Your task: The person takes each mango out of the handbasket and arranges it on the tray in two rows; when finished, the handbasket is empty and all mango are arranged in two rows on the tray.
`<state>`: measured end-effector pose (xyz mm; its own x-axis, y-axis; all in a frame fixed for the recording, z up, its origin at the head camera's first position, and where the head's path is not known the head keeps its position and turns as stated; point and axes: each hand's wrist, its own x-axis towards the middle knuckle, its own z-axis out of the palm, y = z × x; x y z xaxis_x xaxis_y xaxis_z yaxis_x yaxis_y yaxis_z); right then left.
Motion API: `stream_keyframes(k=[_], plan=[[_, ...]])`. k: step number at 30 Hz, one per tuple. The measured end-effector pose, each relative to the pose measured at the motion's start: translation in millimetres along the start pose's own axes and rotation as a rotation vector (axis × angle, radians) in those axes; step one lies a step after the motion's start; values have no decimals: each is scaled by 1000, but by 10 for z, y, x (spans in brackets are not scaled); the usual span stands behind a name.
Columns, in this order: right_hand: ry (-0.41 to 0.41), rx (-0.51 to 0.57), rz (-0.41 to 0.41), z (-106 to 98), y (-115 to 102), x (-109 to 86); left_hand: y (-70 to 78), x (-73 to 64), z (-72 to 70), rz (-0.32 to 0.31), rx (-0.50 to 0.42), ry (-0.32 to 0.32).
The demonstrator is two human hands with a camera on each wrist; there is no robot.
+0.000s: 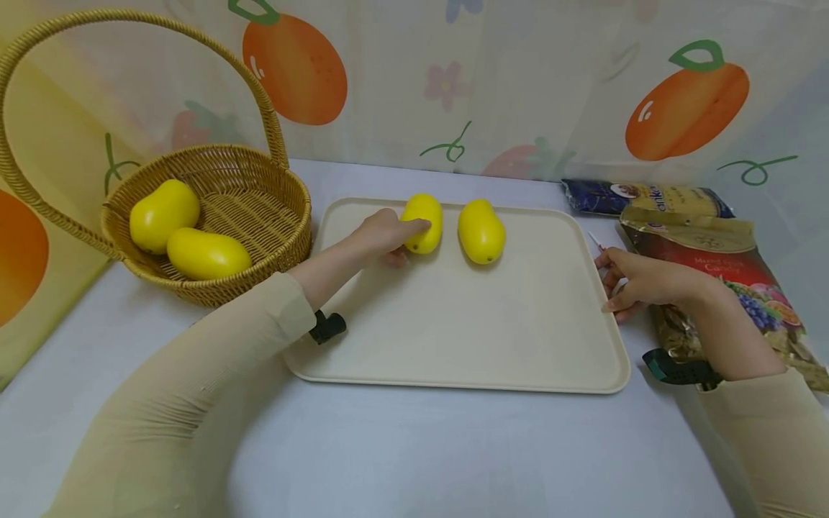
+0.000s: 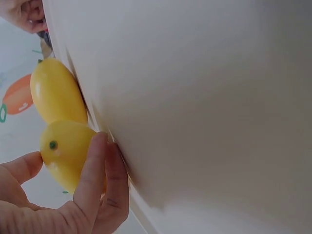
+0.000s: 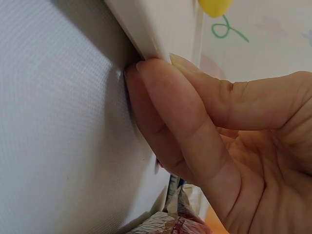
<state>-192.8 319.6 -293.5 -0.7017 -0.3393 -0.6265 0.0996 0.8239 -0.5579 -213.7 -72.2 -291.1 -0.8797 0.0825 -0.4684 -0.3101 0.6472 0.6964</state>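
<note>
My left hand (image 1: 387,234) grips a yellow mango (image 1: 425,229) on the beige tray (image 1: 453,338), with the thumb on one side and the fingers on the other, as the left wrist view shows. Just right of it on the tray lies a second yellow mango (image 1: 481,232). At the tray's right edge my right hand (image 1: 648,280) pinches the rim between thumb and fingers, seen close up in the right wrist view. A thin pale stick-like thing (image 1: 595,242) pokes out by the right fingertips; its kind is unclear.
A wicker basket (image 1: 301,216) with a tall handle stands at the left, holding two yellow mangoes (image 1: 165,216). To the right lie a red and gold candy bag (image 1: 719,259) and a blue and gold packet (image 1: 648,198). A fruit-print cloth (image 1: 544,86) hangs behind.
</note>
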Motion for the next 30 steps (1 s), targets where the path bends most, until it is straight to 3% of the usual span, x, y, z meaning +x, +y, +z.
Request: stream_keyframes(k=[6,11,16,25,30], plan=[[-3,5,-1,9,-5,0,-41,-17,-52,5,10,-23],[-3,3,-3,10,-10,-3,-20,-146,-187,25,82,-17],[0,-2,4,2,-9,-9,52,-360,-385,75,81,-10],[6,-6,6,-1,2,-6,166,-686,-768,140,100,70],[9,-8,2,-3,2,1,150,-803,-1020,161,88,111]])
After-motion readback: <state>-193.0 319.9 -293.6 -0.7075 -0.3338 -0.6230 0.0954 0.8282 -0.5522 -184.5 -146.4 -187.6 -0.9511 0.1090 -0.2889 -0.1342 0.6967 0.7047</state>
